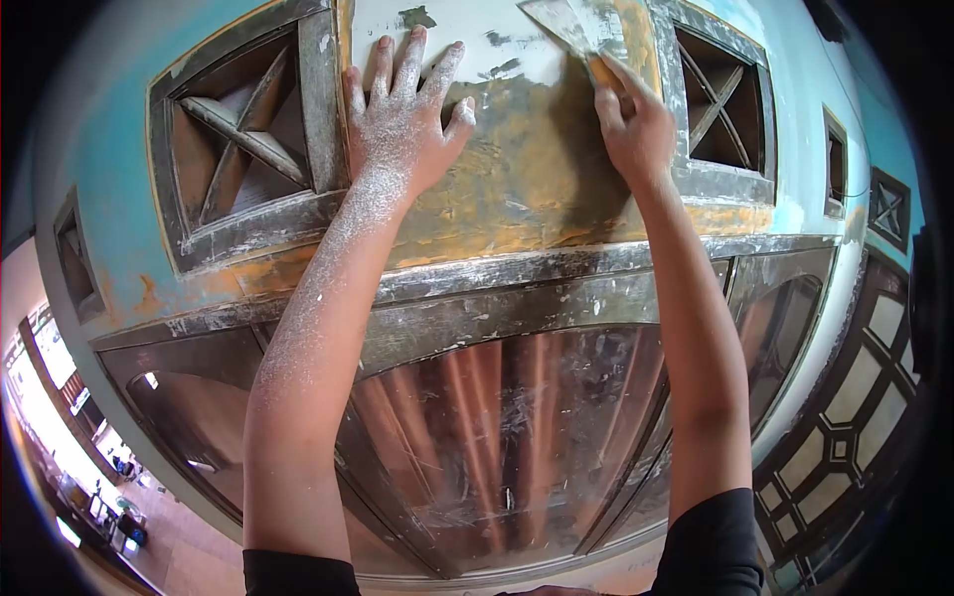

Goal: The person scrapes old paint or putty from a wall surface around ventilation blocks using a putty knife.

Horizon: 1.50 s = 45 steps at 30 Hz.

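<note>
Scraper [558,24] sits high on the wall panel [512,164], right of its middle, its handle clenched in the right hand [636,127] and its blade slanting up to the left. The blade's edge appears to meet the white patch [477,40] at the top, though contact is hard to judge there. Left hand [402,129] is dusted with white powder and holds nothing — fingers spread, palm toward the panel's left side. Below the white, the panel is mottled brown and ochre. A left vent [238,134] and a right vent [717,104], both framed and crossed by slats, flank it. Beneath runs a worn, chipped ledge [517,270], then dark-framed glass [507,427] with reddish folds showing in it. At the far left — small and bright — is a tiled floor [179,531].
</note>
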Available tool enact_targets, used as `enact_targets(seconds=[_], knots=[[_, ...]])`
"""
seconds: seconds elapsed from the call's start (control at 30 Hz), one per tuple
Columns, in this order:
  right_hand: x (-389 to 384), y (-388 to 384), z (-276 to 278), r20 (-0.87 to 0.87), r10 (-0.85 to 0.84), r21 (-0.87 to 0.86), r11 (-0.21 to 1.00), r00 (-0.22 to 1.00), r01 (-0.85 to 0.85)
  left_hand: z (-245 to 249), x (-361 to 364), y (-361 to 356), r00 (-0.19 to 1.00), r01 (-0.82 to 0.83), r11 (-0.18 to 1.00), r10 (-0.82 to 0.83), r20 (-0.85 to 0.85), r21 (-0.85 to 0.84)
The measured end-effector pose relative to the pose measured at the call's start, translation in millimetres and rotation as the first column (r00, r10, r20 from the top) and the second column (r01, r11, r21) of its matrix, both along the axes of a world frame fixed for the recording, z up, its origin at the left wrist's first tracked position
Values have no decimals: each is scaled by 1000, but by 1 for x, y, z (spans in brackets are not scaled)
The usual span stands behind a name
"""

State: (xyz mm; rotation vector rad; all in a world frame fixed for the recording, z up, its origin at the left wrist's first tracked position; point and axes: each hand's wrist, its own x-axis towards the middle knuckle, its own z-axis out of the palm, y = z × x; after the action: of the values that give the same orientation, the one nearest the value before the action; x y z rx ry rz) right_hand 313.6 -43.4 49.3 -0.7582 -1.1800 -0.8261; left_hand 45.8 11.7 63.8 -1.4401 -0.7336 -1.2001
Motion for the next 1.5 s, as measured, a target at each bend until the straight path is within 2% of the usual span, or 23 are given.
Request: enact_targets(seconds=[0.07, 0.1, 0.2, 0.27, 0.33, 0.37, 0.43, 0.47, 0.57, 0.67, 0.7, 0.8, 0.87, 0.97, 1.1, 1.17, 1.2, 1.27, 1.3, 1.37, 1.5], knots=[[-15, -5, 20, -49, -47, -153, 987, 998, 39, 2, 0, 0, 1000, 17, 1000, -17, 8, 1], [-20, 0, 26, -36, -97, -93, 991, 995, 93, 2, 0, 0, 1000, 11, 1000, -11, 6, 6], [-26, 4, 15, -46, -81, -60, 995, 996, 79, 2, -1, 0, 1000, 30, 1000, -30, 1, -4], [-18, 10, -4, -69, -60, -59, 997, 996, 56, 2, 0, 0, 1000, 27, 1000, -27, 6, 13], [-14, 11, -17, -2, 25, 48, 999, 1000, -25, 2, 0, 0, 999, 31, 999, -31, 8, 13], [-12, 12, -17, -1, 20, 41, 999, 1000, -20, 1, 0, 0, 999, 30, 999, -30, 13, 12], [-19, 4, -10, -90, -67, -97, 994, 994, 58, 1, 1, 2, 999, 48, 999, -49, 12, 14], [-21, 5, -1, -88, -68, -98, 993, 994, 59, 1, 1, 2, 998, 60, 998, -61, 12, 29], [-32, 5, 23, -38, -218, -76, 974, 975, 215, 1, 0, 1, 998, 62, 998, -63, 12, 22], [-34, 9, 13, -56, -223, -65, 974, 973, 219, 1, 0, 1, 998, 60, 998, -60, 10, 18], [-33, 13, 2, -62, -142, -27, 990, 988, 141, 2, 0, 1, 998, 60, 998, -60, 11, 20], [-36, 11, -23, -71, -127, -41, 991, 989, 124, 0, 0, 1, 998, 65, 998, -65, 15, 18], [-40, 7, -11, -99, -117, -96, 990, 988, 107, 1, 1, -1, 999, 50, 999, -51, 17, 19], [-53, 9, 19, -84, -221, -66, 974, 972, 215, 1, 1, 0, 998, 59, 998, -59, 14, 23], [-55, 10, 11, -93, -194, -69, 980, 977, 188, 2, 0, 3, 998, 69, 997, -70, 9, 31], [-51, 11, -10, -85, -106, -96, 991, 991, 98, 2, -3, 8, 997, 75, 995, -75, -12, 65], [-49, 13, -14, -83, -113, -101, 989, 990, 104, 2, -1, 0, 997, 81, 995, -80, -10, 59], [-45, 14, -21, -54, -135, -47, 990, 989, 132, 0, 3, -15, 999, 5, 951, -18, 37, 310], [-47, 11, -16, -51, -142, -50, 989, 989, 140, 0, 2, -10, 999, 12, 952, -25, 39, 307], [-55, 7, 7, -78, -177, -107, 980, 981, 168, 2, -2, 7, 996, 85, 993, -85, -9, 75], [-59, 15, 26, -71, -224, 7, 974, 972, 225, 1, 1, 0, 998, 66, 998, -67, 21, 13]])
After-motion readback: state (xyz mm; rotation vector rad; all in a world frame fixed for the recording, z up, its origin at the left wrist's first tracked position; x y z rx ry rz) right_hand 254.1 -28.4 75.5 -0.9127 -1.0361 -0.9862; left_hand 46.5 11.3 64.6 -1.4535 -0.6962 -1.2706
